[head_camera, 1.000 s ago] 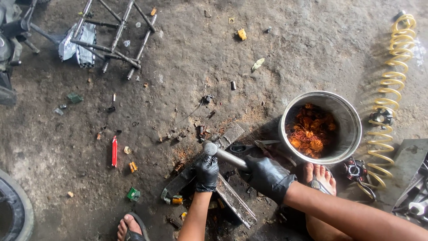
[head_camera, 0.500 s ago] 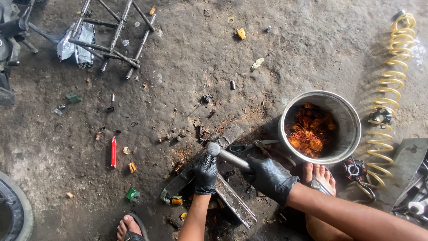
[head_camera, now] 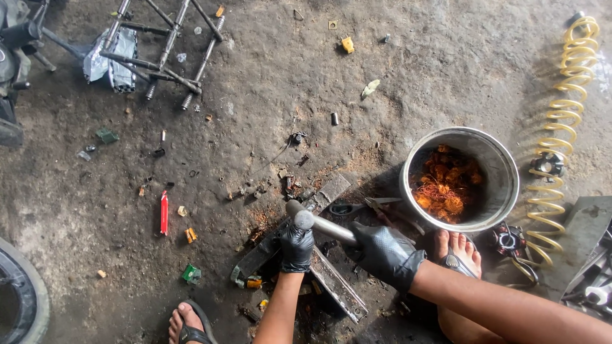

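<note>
Two black-gloved hands, left hand (head_camera: 297,245) and right hand (head_camera: 384,253), fingers clamped on a metal rod (head_camera: 322,224), steadying it over floor scrap near a steel pot (head_camera: 503,191).

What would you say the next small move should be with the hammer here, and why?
Probably a short downward tap. The right hand grips the hammer by its handle, with the head directly above the left hand, which seems to pinch something small against the metal bar. What is pinched is hidden by the glove, so keep the tap light to spare the fingers.
</note>
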